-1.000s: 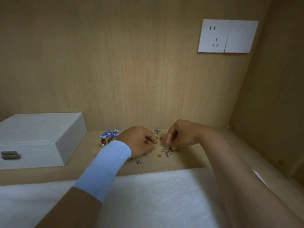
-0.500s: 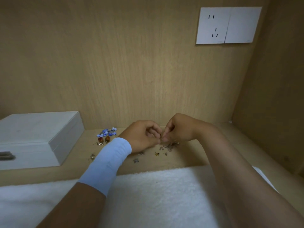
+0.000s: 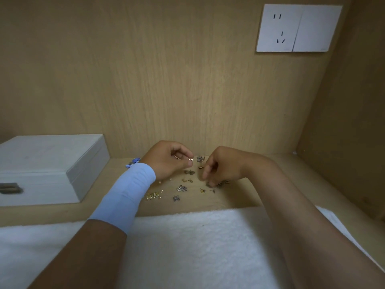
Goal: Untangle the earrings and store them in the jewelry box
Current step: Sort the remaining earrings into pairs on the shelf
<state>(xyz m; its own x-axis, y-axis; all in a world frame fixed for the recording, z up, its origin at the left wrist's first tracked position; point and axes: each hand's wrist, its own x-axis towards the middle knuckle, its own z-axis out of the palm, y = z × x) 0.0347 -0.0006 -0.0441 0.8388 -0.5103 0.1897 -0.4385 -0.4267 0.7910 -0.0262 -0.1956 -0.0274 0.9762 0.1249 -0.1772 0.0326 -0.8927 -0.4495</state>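
Observation:
Several small metal earrings [image 3: 181,188] lie scattered on the wooden shelf [image 3: 239,200] between my hands, with a gold cluster [image 3: 153,195] near my left wrist and blue ones [image 3: 133,162] behind it. My left hand [image 3: 166,161], with a light blue cuff on the wrist, pinches a small earring [image 3: 190,159] between thumb and fingertips, lifted off the shelf. My right hand [image 3: 220,166] reaches down with curled fingers that touch an earring [image 3: 209,184] lying on the wood. The white jewelry box [image 3: 52,163] stands with its lid down at the left.
A white fluffy cloth [image 3: 198,247] covers the near part of the surface. Wooden walls close in behind and on the right. A white wall socket [image 3: 298,28] sits high on the back wall.
My hands were pressed together over the pile; they have come apart. The left hand rose with an earring, and the right hand dropped to the shelf on the right.

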